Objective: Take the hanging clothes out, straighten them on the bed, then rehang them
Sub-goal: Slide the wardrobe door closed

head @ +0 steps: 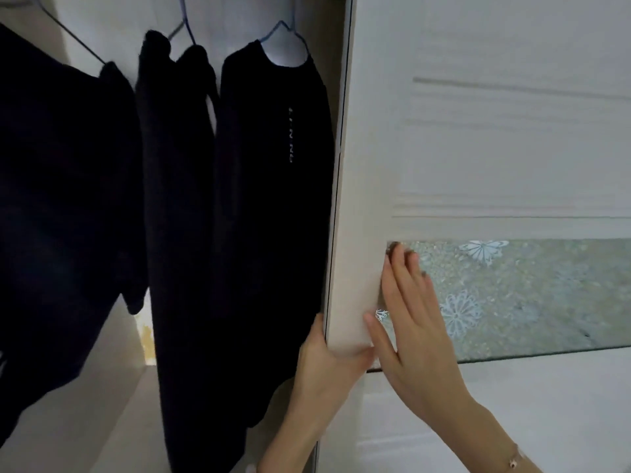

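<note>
Three dark garments hang on blue hangers inside the open wardrobe: a black top with small vertical lettering [273, 172] nearest the door, a dark garment [177, 206] in the middle and a wide dark one [58, 199] at the left. My left hand [327, 367] grips the edge of the white sliding door [478, 138], fingers wrapped around it. My right hand [413, 322] lies flat with spread fingers on the door's patterned glass panel [532, 295].
The wardrobe's pale inner wall [119, 387] shows behind and below the clothes. A blue hanger hook [283, 32] rises above the lettered top. A bracelet [514, 460] sits on my right wrist.
</note>
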Available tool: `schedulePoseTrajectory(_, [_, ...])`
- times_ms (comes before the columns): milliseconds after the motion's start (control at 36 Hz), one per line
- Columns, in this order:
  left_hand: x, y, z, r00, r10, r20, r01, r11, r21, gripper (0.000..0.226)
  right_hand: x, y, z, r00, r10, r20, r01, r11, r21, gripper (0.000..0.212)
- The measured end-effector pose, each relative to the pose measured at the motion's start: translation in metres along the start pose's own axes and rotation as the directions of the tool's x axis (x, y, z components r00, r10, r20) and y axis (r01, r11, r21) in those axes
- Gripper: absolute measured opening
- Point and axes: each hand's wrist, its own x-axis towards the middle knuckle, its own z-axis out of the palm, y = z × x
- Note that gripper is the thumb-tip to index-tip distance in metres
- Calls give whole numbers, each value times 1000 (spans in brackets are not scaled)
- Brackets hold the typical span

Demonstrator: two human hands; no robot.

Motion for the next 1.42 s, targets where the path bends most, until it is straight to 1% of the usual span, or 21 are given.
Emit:
schedulePoseTrajectory(83, [-7,5,-33,998,15,-68,-8,995,102,46,4,-21,15,997,-73,-3,74,997,4,62])
schedulePoseTrajectory(139, [-13,7,-54,987,26,-161,2,985,175,46,9,-33,24,990,-140,-10,140,990,0,62])
schedulePoseTrajectory(194, [-19,8,-75,968,78,-239,-17,969,247,56,15,-44,32,979,-202,-26,202,979,-6,58])
schedulePoseTrajectory(278, [-29,6,-106,919,206,-335,-64,919,388,83,22,-66,43,962,-268,-44,268,963,1,54])
schedulePoseTrajectory(333, [-35,4,-128,854,376,-360,-129,824,552,89,23,-83,51,954,-294,-55,295,955,24,53])
schedulePoseTrajectory(389, [-41,2,-152,738,589,-328,-194,651,734,86,23,-97,59,954,-289,-81,294,954,52,52])
schedulePoseTrajectory(417, [-43,1,-163,688,664,-294,-207,567,797,84,23,-103,63,955,-279,-100,285,957,53,52])
schedulePoseTrajectory(444, [-45,1,-175,661,701,-268,-203,510,836,81,24,-109,68,957,-268,-116,274,961,44,52])
schedulePoseTrajectory(472, [-47,1,-187,646,723,-247,-184,461,868,78,25,-116,72,957,-262,-122,267,963,26,53])
schedulePoseTrajectory(528, [-50,1,-210,641,744,-190,-130,349,928,73,29,-133,80,955,-276,-113,277,961,-4,56])
schedulePoseTrajectory(583, [-53,0,-230,657,744,-119,-90,234,968,68,32,-153,88,950,-298,-93,299,954,-9,57])
schedulePoseTrajectory(639, [-55,-2,-248,688,721,-87,-53,169,984,64,37,-173,97,947,-313,-68,313,950,-14,59])
schedulePoseTrajectory(722, [-57,-3,-276,720,684,-116,16,152,988,57,44,-200,110,944,-330,-31,329,944,-27,60])
schedulePoseTrajectory(806, [-59,-1,-305,743,657,-130,73,113,991,52,51,-229,122,940,-341,-19,341,940,-9,60])
schedulePoseTrajectory(889, [-61,2,-333,770,620,-154,133,80,988,52,56,-257,133,934,-356,-7,356,934,2,60])
schedulePoseTrajectory(1028, [-67,12,-374,774,619,-133,172,-2,985,52,62,-295,152,925,-380,27,379,925,18,67])
schedulePoseTrajectory(1056, [-68,14,-382,771,623,-134,174,-4,985,53,63,-302,155,922,-385,30,384,923,25,67])
schedulePoseTrajectory(1194, [-70,16,-411,763,614,-202,216,53,975,59,67,-332,166,917,-393,67,391,920,40,65])
schedulePoseTrajectory(1361, [-71,15,-434,782,570,-251,296,14,955,53,74,-360,170,912,-401,82,396,916,70,66])
schedulePoseTrajectory(1389, [-70,15,-436,780,566,-268,312,20,950,54,75,-363,170,910,-405,85,399,914,75,66])
schedulePoseTrajectory(1417, [-70,15,-436,769,573,-283,313,49,949,57,75,-366,171,908,-408,94,402,913,77,67])
